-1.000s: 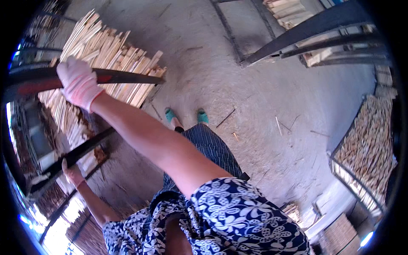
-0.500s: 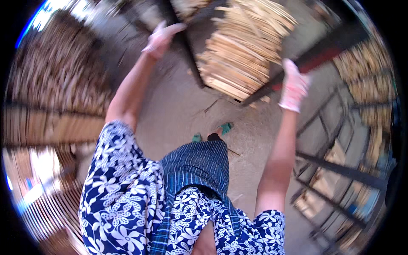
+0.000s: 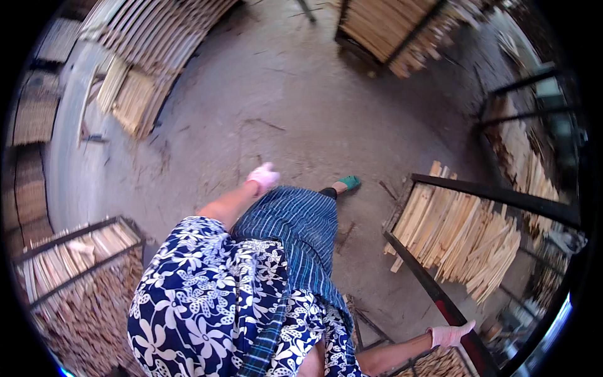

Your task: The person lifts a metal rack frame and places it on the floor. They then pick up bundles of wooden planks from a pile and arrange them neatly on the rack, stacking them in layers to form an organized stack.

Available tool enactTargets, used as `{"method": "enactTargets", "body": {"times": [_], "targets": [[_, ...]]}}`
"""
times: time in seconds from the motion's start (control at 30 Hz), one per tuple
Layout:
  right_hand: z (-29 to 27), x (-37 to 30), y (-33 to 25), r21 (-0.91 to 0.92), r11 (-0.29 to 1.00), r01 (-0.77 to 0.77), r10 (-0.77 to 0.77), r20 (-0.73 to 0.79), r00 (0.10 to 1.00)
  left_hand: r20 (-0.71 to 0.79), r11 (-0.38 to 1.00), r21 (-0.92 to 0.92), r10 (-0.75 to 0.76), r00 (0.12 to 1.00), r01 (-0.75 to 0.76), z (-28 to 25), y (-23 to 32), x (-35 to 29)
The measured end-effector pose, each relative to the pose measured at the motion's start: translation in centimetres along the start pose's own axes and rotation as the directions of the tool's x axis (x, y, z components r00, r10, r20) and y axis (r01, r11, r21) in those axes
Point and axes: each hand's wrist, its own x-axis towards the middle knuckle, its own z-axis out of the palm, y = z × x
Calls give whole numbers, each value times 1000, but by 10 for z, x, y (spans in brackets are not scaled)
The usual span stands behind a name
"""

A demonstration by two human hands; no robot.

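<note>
Right hand (image 3: 449,336), gloved, rests against the lower bar (image 3: 429,284) between 4 and 5 o'clock, thumb or a finger stretched out across it; how firmly it grips, I cannot tell. Left hand (image 3: 266,176), just off centre toward 10 o'clock, is blurred, seems loosely curled, and shows nothing in it. Slats (image 3: 461,232) lie fanned between 3 and 4 o'clock, between that bar and the upper bar (image 3: 502,195). Good handling, I judge, wants fingers wrapped right round the bar, a steady, even effort, and the sandal (image 3: 349,182), near 2 o'clock, planted clear of loose sticks (image 3: 388,190).
</note>
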Motion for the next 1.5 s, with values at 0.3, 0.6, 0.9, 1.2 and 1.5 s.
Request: {"method": "enactTargets", "body": {"times": [0.3,0.6,0.9,1.2,1.5], "targets": [[-36,-146,-80,-101,978,182,-184,-3,983,209,782,-286,-513,832,554,-103,-350,-52],[-55,-228,-132,-105,957,270,-264,66,962,293,703,-664,-66,954,253,-162,-362,4],[-59,-364,-212,67,954,291,-297,113,948,431,582,-683,-166,887,441,-170,-472,-67],[-88,-351,-230,33,967,251,-253,129,959,427,660,-629,-148,892,410,-200,-435,-103],[-102,-331,-211,162,952,261,-289,193,938,317,725,-633,-77,945,271,-240,-441,-95]]}}
